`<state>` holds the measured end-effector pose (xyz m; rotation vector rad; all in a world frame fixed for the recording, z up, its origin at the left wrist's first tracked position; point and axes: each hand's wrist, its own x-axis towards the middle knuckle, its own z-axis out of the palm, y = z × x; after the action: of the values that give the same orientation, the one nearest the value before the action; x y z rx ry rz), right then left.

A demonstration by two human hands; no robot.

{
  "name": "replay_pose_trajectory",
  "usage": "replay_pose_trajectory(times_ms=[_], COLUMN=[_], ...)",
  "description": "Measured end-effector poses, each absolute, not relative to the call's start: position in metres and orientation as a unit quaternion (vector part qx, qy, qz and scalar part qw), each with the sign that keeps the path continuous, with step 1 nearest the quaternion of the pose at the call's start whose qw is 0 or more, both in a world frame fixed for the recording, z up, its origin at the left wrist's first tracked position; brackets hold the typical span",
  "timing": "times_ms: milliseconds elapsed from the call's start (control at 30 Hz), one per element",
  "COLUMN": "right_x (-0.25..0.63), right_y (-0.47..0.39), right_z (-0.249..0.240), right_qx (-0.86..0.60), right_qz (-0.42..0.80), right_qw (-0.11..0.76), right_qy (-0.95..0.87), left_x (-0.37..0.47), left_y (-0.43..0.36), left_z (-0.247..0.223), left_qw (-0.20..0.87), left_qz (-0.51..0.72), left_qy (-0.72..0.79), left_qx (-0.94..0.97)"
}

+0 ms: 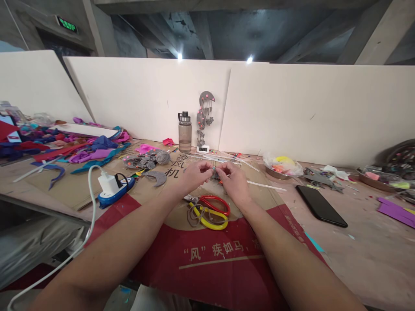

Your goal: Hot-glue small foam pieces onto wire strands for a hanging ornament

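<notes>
My left hand [196, 176] and my right hand [234, 181] meet above the cardboard, thumbs and forefingers pinched together. Between the fingertips is a small grey piece [215, 174], mostly hidden; its exact kind does not show. Just below the hands lie scissors [214, 211] with one red and one yellow handle, and a loose grey cord [196, 216] loops over them. To the left rest a grey crescent-shaped piece [158, 177] and a pile of grey pieces with pink dots [139, 160]. A grey hanging ornament with crescents [206, 101] is against the white board.
A water bottle [185, 134] stands behind my hands near a small digital clock [202, 149]. On the left are a blue power strip [115, 193] with a white cable [94, 207] and coloured cloth scraps [81, 149]. A black phone [320, 206] and a bowl [281, 172] lie right.
</notes>
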<state>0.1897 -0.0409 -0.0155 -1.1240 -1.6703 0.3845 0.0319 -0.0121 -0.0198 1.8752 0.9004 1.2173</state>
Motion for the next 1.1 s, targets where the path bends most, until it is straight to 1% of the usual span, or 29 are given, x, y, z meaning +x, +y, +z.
replay_pose_trajectory(times_ms=[167,267,333,367,400,467,567,600,667,700,767,833,900,1000,1067,1100], right_x=[0.189,0.191,0.193,0.193,0.193,0.192,0.186,0.183,0.179,0.177,0.177,0.178,0.18,0.178,0.172,0.169], right_y=[-0.041,-0.039,-0.039,-0.04,-0.042,-0.049,-0.062,-0.066,-0.072,-0.074,-0.075,-0.076,-0.079,-0.087,-0.095,-0.098], right_z=[-0.014,-0.013,-0.012,-0.01,-0.008,-0.004,0.0,0.0,-0.002,-0.003,-0.003,0.002,0.009,0.018,0.019,0.018], right_qx=[-0.464,-0.445,-0.418,-0.403,-0.391,-0.372,-0.33,-0.317,-0.314,-0.323,-0.342,-0.34,-0.322,-0.285,-0.265,-0.254], right_qz=[0.282,0.334,0.357,0.369,0.379,0.381,0.341,0.318,0.272,0.253,0.241,0.277,0.362,0.515,0.572,0.581], right_qw=[0.552,0.591,0.593,0.581,0.554,0.466,0.276,0.224,0.154,0.134,0.126,0.153,0.187,0.211,0.219,0.212], right_qy=[-0.633,-0.584,-0.588,-0.604,-0.629,-0.706,-0.836,-0.865,-0.897,-0.902,-0.9,-0.886,-0.855,-0.78,-0.745,-0.744], left_x=[0.034,0.032,0.026,0.022,0.018,0.008,-0.006,-0.009,-0.013,-0.014,-0.014,-0.013,-0.012,-0.01,-0.009,-0.009], left_y=[-0.012,-0.008,-0.003,0.0,0.003,0.008,0.015,0.017,0.019,0.02,0.021,0.021,0.02,0.017,0.016,0.015], left_z=[-0.018,-0.017,-0.016,-0.015,-0.014,-0.011,-0.006,-0.005,-0.004,-0.004,-0.004,-0.005,-0.004,-0.003,-0.003,-0.003], left_qw=[0.456,0.482,0.487,0.488,0.486,0.485,0.483,0.484,0.489,0.491,0.495,0.501,0.503,0.504,0.505,0.507], left_qz=[0.476,0.51,0.538,0.553,0.572,0.605,0.648,0.654,0.659,0.66,0.661,0.66,0.659,0.658,0.654,0.65], left_qy=[0.334,0.347,0.358,0.364,0.372,0.384,0.378,0.377,0.377,0.379,0.378,0.374,0.373,0.375,0.375,0.376], left_qx=[0.674,0.622,0.588,0.569,0.546,0.501,0.452,0.442,0.429,0.424,0.419,0.417,0.416,0.416,0.421,0.424])
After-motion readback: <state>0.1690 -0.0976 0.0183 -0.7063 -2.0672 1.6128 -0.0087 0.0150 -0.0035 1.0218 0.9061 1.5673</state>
